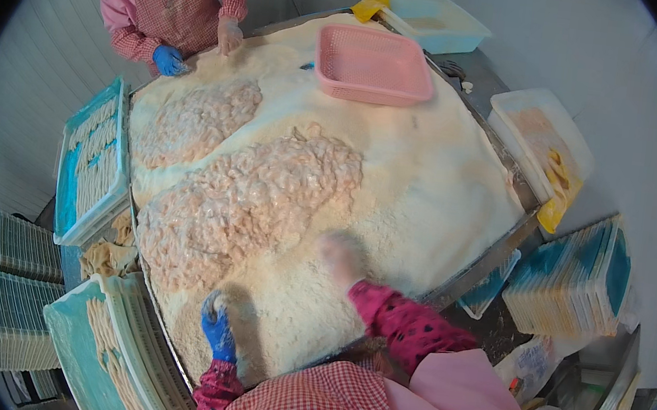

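Apron [314, 398]; L fingers [210, 313] curled, R [339, 256] prob. touching powder [295, 282].

Seeing blue-gloved left hand [218, 327] just nearside of larger meat pile [256, 197]; blurred right hand [340, 257] right of pile; pink basket [374, 64] beyond pile.

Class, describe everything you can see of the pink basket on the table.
The pink basket looks plastic: rectangular, rounded corners, a broad rim, perforated walls. It stands upright, open-topped, its inner floor showing, toward the far side of the pale, powdery table surface, its only clear contact. A small blue item lies by its left side.
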Available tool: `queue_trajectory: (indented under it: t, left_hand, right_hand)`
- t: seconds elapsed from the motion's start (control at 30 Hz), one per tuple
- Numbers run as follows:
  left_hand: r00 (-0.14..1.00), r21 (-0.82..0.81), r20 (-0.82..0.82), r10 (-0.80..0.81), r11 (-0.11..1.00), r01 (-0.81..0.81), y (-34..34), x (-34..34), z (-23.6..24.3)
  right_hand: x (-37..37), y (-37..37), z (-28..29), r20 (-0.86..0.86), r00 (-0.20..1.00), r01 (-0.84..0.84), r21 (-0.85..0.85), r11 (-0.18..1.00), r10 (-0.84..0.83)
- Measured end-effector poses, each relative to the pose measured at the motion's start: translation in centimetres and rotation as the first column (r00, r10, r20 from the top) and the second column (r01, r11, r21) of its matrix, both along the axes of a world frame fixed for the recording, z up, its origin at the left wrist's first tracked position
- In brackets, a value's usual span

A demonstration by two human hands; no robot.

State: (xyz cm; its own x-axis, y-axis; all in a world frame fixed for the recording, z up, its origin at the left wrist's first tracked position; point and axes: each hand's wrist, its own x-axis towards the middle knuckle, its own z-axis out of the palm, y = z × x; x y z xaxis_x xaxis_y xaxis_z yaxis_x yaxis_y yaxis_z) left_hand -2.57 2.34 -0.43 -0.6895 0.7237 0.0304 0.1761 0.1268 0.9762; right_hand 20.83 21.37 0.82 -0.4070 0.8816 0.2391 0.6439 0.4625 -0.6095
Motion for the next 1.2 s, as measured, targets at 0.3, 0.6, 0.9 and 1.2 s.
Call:
queue_trajectory:
  t: [0.3, 0.6, 0.9, 1.2]
  left_hand:
    - [0.598, -0.439, -0.276, -0.753, 0.652, 0.618, -1.9, -1.4, 4.3]
    - [0.751, -0.369, -0.398, -0.527, 0.841, 0.395, 2.1, 4.8, 1.1]
    - [0.374, 0.258, 0.846, -0.379, 0.907, 0.334, 2.7, 4.2, 3.4]
    - [0.376, 0.214, 0.889, -0.263, 0.962, 0.167, -0.3, 2.3, 1.6]
  right_hand:
    - [4.0, 0.4, 1.3, -0.3, 0.91, 0.126, -0.457, 0.881, -0.285]
    - [6.9, 4.3, -1.8, -0.458, 0.833, 0.037, -0.514, 0.857, -0.31]
    - [3.5, -1.4, 0.6, -0.39, 0.918, -0.194, -0.273, 0.942, 0.076]
    - [0.2, -1.7, 1.5, -0.399, 0.917, -0.295, -0.724, 0.624, -0.03]
